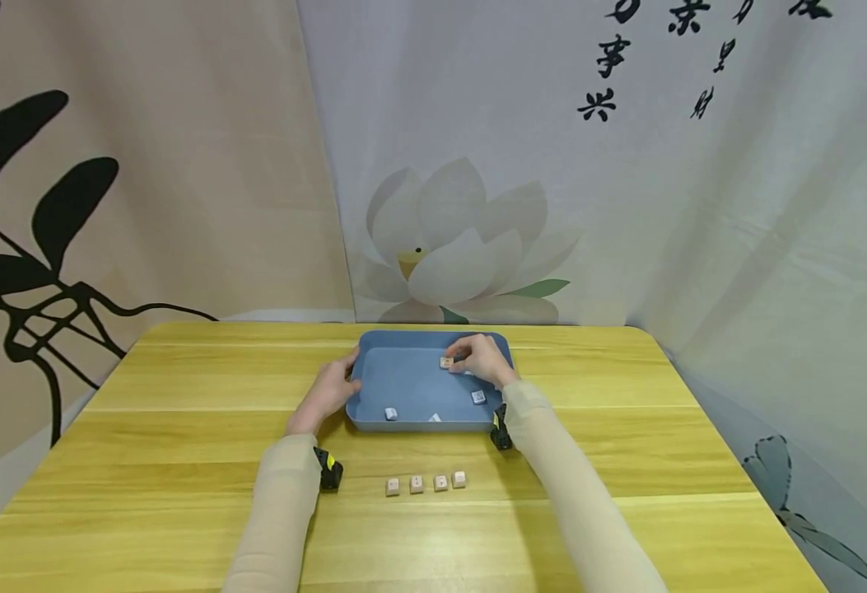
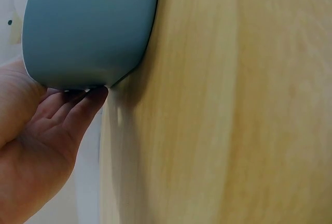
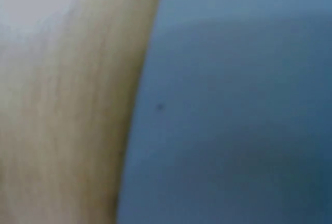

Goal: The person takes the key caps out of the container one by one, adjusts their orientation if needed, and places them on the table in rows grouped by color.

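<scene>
My left hand (image 1: 327,394) grips the left end of a blue tray (image 1: 403,336), thumb over the rim and fingers along the outer wall. In the left wrist view the fingers of that hand (image 2: 44,130) run under the tray's end wall (image 2: 88,37). Over the tray's right half, my right hand (image 1: 483,359) pinches a small keycap (image 1: 446,362) between thumb and fingertips. Inside the tray lie a keycap (image 1: 392,413) at the front left, a partly hidden one (image 1: 435,417) by the front wall and another (image 1: 478,397) at the right.
A short row of several pale keycaps (image 1: 417,484) stands on the wooden table (image 1: 181,461) in front of the tray. Behind the table hangs a printed curtain (image 1: 463,231). The right wrist view is blurred, with just the tray wall (image 3: 233,105) and tabletop.
</scene>
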Motion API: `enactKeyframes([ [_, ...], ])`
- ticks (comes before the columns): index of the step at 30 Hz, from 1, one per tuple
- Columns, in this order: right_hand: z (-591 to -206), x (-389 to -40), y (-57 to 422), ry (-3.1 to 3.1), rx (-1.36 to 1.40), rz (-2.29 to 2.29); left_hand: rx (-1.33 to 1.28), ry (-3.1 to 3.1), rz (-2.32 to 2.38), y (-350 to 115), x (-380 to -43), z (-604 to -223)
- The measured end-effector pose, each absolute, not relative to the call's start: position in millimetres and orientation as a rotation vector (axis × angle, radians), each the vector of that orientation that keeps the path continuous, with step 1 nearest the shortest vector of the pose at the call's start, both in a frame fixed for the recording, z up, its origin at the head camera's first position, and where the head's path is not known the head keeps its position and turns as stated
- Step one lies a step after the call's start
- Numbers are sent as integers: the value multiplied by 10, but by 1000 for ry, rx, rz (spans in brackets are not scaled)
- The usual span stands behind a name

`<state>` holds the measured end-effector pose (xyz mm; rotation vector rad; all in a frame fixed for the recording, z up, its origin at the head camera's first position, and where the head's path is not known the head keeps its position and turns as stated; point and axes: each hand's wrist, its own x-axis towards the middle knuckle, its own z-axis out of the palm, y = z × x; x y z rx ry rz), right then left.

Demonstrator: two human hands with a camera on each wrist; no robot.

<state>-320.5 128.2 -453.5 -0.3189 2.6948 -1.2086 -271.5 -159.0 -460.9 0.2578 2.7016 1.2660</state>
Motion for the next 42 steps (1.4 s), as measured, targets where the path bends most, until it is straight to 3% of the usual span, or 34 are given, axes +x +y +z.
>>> enactKeyframes([
  [28,-4450,-3041,1443,2707,-531,-1260,249,2691,1272,-1579,-2704,-4621],
  [42,-4347,-2935,1577,2618,-507,-1378,261,2689,1280,-1593,-2699,-4605],
])
